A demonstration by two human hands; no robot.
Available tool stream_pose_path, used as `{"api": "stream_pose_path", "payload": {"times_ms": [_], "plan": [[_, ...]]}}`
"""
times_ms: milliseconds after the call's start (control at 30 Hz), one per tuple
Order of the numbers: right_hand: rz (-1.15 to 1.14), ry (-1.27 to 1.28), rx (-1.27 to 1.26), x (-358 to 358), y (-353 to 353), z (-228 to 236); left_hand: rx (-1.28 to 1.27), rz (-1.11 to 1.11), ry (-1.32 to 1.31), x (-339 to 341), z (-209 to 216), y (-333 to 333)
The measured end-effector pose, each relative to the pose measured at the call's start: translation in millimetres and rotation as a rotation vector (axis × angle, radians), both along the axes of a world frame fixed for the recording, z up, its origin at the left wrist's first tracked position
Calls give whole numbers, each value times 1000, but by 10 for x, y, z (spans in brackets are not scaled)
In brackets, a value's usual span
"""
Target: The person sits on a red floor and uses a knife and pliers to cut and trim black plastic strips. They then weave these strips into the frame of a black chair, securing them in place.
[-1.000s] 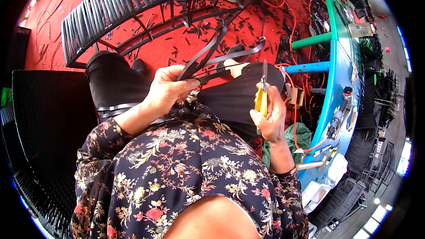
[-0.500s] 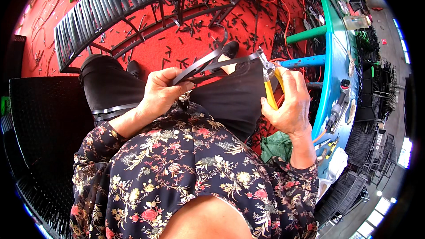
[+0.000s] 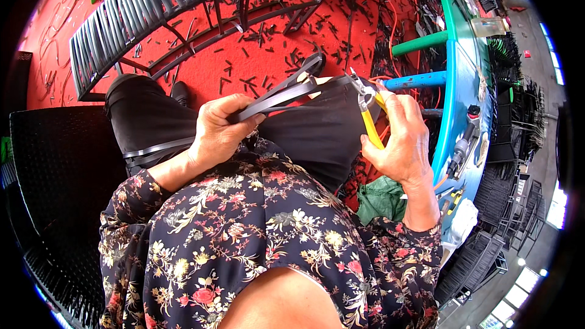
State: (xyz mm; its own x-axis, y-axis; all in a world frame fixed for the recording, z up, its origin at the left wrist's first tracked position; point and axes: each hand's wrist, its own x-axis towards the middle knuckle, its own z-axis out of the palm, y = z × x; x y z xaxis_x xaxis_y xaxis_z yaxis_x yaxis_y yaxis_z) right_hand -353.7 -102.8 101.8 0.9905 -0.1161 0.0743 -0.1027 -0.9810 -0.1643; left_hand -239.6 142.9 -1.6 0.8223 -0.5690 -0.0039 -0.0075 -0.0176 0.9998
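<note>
My left hand (image 3: 224,127) pinches several flat dark grey plastic strips (image 3: 277,94) between thumb and fingers, above my lap. Their free ends reach up and to the right, over my knee. More of the strip trails behind that wrist, across my left thigh. On the right, my right hand (image 3: 399,137) is closed round the yellow handles of a pair of cutting pliers (image 3: 370,109). The jaws point up and slightly left, parted and apart from the strips' ends.
A curved black frame (image 3: 146,12) wound with grey strips stands ahead on the red carpet (image 3: 201,79), where cut strip pieces lie scattered. To my right runs a blue and green bench (image 3: 457,85) holding a power tool (image 3: 463,149). Green cloth (image 3: 381,200) lies by my right forearm.
The strip ends have come away from the pliers' jaws and swung to the left. Both hands keep their grip and have hardly moved.
</note>
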Motion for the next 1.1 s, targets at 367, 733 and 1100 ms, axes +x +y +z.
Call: {"api": "stream_pose_path", "payload": {"times_ms": [367, 733, 1100], "plan": [[-10, -4, 53, -31, -41, -48, -1, -17, -49, -12, -20, -5], [-129, -26, 673, -112, -137, -186, 15, -77, 262, 11, -28, -6], [-27, -1, 668, -16, -134, -225, -171, -267, 771, 109, -15, 14]]}}
